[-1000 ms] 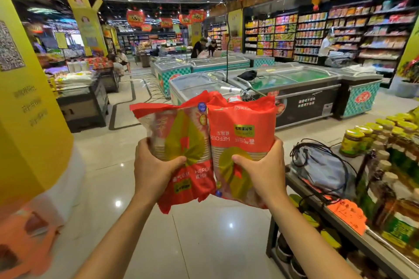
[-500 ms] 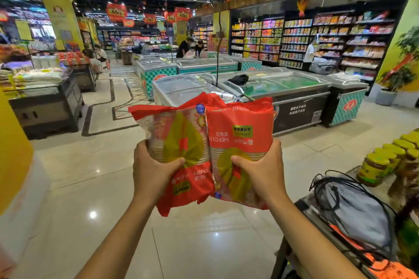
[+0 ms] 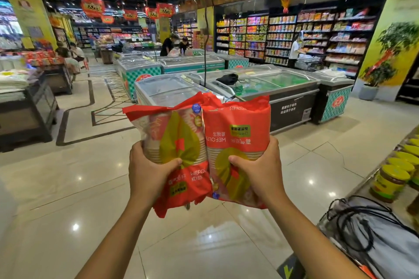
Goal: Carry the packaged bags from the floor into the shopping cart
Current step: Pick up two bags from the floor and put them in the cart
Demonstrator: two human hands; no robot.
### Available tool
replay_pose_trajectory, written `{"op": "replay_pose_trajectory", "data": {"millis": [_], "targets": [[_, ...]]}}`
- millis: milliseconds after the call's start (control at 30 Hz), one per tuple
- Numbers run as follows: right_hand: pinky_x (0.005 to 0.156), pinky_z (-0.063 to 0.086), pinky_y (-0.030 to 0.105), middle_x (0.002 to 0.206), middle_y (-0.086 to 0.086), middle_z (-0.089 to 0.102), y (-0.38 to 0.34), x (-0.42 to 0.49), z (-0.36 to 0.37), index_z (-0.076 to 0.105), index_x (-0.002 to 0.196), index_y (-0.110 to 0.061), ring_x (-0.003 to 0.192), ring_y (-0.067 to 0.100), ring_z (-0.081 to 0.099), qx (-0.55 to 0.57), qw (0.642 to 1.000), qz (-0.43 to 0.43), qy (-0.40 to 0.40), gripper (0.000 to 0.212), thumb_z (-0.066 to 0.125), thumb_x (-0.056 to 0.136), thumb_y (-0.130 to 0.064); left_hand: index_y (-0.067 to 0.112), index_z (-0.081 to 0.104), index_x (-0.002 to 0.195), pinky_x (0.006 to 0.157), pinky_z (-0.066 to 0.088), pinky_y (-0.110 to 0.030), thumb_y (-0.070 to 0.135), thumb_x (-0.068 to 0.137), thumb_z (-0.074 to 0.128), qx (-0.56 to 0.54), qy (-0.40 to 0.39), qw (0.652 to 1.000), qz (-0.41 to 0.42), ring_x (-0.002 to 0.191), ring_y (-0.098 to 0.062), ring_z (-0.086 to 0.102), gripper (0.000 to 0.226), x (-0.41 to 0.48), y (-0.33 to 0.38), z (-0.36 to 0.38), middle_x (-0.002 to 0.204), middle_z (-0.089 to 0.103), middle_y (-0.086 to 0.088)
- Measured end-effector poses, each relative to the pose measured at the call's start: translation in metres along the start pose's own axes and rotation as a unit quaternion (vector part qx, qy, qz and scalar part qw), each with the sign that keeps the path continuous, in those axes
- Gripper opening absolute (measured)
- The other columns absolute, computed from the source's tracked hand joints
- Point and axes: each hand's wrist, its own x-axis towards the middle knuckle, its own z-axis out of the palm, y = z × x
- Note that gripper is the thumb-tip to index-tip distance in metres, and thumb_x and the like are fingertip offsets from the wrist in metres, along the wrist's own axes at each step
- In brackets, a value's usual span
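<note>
I hold two red packaged bags upright side by side at chest height over the tiled floor. My left hand point(image 3: 148, 171) grips the left bag point(image 3: 175, 142), which shows stacked paper cups through its clear film. My right hand point(image 3: 260, 171) grips the right bag point(image 3: 235, 138), printed with upside-down lettering. The two bags touch each other along their inner edges. A metal handle that may belong to the shopping cart point(image 3: 226, 90) peeks out just behind the bags; the rest of it is hidden.
Chest freezers point(image 3: 283, 88) stand ahead across the aisle. A display table point(image 3: 390, 176) with yellow-lidded jars and a grey drawstring bag point(image 3: 374, 240) is close on my right. A dark low stand point(image 3: 27, 111) sits to the left. People stand farther back near the shelves.
My view has swung to the right: the yellow pillar on the left has left the frame and the jar table has slid toward the right edge. Both hands keep the same grip on the bags.
</note>
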Motion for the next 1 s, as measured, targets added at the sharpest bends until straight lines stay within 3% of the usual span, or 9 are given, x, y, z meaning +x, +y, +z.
{"op": "replay_pose_trajectory", "data": {"millis": [300, 567, 867, 1000], "targets": [[0.090, 0.059, 0.039, 0.125, -0.007, 0.054, 0.052, 0.126, 0.041, 0.036, 0.134, -0.034, 0.111, 0.015, 0.061, 0.028, 1.000, 0.010, 0.008, 0.090, 0.095, 0.066, -0.039, 0.036, 0.041, 0.128, 0.089, 0.057, -0.044, 0.033, 0.063, 0.098, 0.015, -0.006, 1.000, 0.005, 0.112, -0.020, 0.062, 0.086, 0.108, -0.015, 0.088, 0.129, 0.057, 0.003], [0.091, 0.060, 0.047, 0.125, -0.011, 0.055, 0.097, 0.248, 0.077, 0.036, 0.128, -0.046, 0.113, 0.015, 0.060, 0.041, 0.999, 0.021, -0.001, 0.095, 0.089, 0.050, -0.058, 0.033, 0.044, 0.127, 0.082, 0.058, -0.039, 0.029, 0.064, 0.097, 0.010, -0.009, 1.000, 0.001, 0.107, -0.015, 0.064, 0.083, 0.204, -0.026, 0.166, 0.125, 0.060, 0.005], [0.090, 0.060, 0.045, 0.125, -0.010, 0.054, 0.130, 0.343, 0.118, 0.037, 0.132, -0.040, 0.111, 0.013, 0.061, 0.035, 0.999, 0.026, -0.011, 0.094, 0.094, 0.058, -0.046, 0.029, 0.044, 0.130, 0.082, 0.059, -0.041, 0.025, 0.064, 0.097, 0.007, -0.007, 1.000, -0.019, 0.105, -0.017, 0.065, 0.084, 0.291, -0.053, 0.225, 0.124, 0.061, 0.003], [0.089, 0.058, 0.039, 0.124, -0.008, 0.051, 0.146, 0.385, 0.149, 0.038, 0.134, -0.036, 0.110, 0.013, 0.059, 0.019, 0.999, 0.027, -0.011, 0.093, 0.096, 0.061, -0.038, 0.032, 0.042, 0.127, 0.073, 0.054, -0.031, 0.025, 0.066, 0.096, 0.003, -0.009, 1.000, -0.024, 0.099, -0.010, 0.064, 0.082, 0.338, -0.075, 0.245, 0.120, 0.061, 0.006]]}}
